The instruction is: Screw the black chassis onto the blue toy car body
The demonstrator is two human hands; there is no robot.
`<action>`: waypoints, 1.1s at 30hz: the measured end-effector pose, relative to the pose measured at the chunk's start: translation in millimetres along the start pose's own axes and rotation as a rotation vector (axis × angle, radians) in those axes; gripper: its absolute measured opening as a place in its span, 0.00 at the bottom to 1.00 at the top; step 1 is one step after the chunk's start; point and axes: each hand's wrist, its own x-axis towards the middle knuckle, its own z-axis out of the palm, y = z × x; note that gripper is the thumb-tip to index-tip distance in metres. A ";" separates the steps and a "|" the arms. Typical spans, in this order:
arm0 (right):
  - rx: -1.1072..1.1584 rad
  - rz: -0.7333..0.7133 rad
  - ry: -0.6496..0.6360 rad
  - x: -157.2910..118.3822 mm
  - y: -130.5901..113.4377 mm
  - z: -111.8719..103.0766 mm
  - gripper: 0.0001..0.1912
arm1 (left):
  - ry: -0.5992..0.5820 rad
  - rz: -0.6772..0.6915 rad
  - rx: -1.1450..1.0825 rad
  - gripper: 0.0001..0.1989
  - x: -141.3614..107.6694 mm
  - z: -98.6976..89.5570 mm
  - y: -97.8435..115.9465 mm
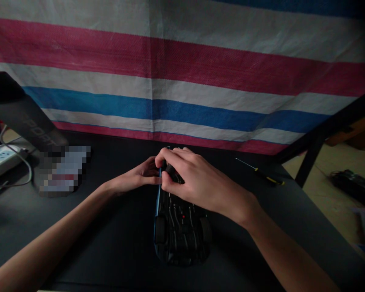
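Observation:
A toy car (184,231) lies upside down on the black table, its black underside up and a blue body edge showing along the left. My left hand (140,175) is closed around the car's far left side, with the thumb against the blue edge. Over the far end of the underside arches my right hand (197,178). Its thumb and forefinger are closed on a dark, round, ridged part that looks like a wheel (170,172). The right hand hides most of the car's far end. Two near wheels show at the sides.
A screwdriver (266,175) with a black and yellow handle lies on the table (115,243) to the right. At left stand a white power strip (3,158) with a cable and a dark object lettered "PORT" (33,117). A striped sheet (200,77) hangs behind.

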 end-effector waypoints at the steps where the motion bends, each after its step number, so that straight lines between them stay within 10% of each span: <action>1: -0.015 0.016 0.006 0.5 0.4 0.9 0.04 | 0.007 -0.003 0.005 0.30 0.0 -0.2 -0.5; 33: -0.194 -0.103 0.066 1.5 2.1 4.7 0.07 | -0.016 0.049 -0.038 0.26 2.7 -0.3 -1.5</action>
